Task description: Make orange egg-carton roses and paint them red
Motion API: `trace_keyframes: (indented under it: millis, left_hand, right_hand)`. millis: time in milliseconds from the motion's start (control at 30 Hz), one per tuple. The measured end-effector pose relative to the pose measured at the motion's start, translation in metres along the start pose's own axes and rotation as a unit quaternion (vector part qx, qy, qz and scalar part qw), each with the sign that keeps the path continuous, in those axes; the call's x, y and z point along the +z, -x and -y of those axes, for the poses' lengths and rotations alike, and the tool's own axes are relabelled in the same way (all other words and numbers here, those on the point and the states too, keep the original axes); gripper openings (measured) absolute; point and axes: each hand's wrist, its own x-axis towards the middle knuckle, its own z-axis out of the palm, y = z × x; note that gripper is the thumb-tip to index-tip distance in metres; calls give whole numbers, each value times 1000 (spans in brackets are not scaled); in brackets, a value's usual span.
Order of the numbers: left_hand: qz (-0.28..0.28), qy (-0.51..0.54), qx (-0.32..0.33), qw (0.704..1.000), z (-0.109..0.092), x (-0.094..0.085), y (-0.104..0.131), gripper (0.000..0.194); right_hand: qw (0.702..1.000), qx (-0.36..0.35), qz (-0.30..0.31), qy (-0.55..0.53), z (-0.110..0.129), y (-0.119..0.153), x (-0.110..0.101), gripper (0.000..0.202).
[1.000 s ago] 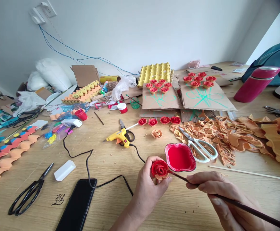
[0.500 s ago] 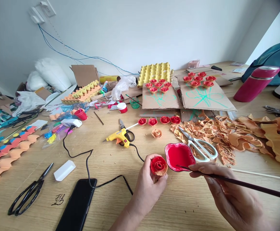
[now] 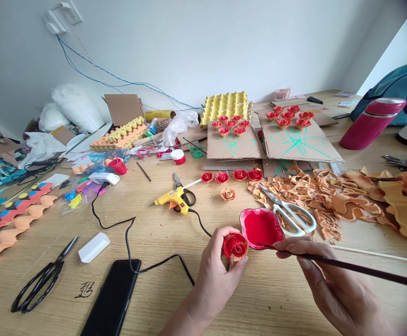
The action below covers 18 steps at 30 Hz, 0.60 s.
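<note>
My left hand (image 3: 214, 275) is closed round a paper rose (image 3: 236, 246), mostly painted red, with bare orange showing on its lower petals. A dark, thin-handled paintbrush (image 3: 350, 265) is pinched in my right hand (image 3: 336, 284), its tip down in the red paint. That paint fills a small wavy-edged dish (image 3: 244, 221) just beyond both hands. Behind the dish lies an unpainted orange rose (image 3: 228, 194), and past it a row of several red roses (image 3: 239, 174). White-handled scissors (image 3: 296, 219) rest against the dish's right side.
A yellow glue gun (image 3: 171, 200) lies left of centre, its black cord running across the table. Orange carton scraps (image 3: 343, 196) are heaped at right. Nearer me on the left are black scissors (image 3: 42, 280) and a phone (image 3: 112, 298). Cardboard pieces (image 3: 301, 142) at the back carry more roses.
The rose in my left hand has shifted slightly right and down, and its face has turned. The brush tip stays in the paint, with my right hand almost still.
</note>
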Motion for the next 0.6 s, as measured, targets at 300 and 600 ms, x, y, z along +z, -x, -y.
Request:
trace_keyframes:
  millis: [300, 600]
  left_hand:
    - [31, 51, -28, 998, -1, 0, 0, 38]
    - [63, 54, -29, 996, 1, -1, 3, 37]
  right_hand:
    - [990, -64, 48, -118, 6, 0, -8, 22]
    - [984, -15, 89, -157, -9, 8, -1, 22]
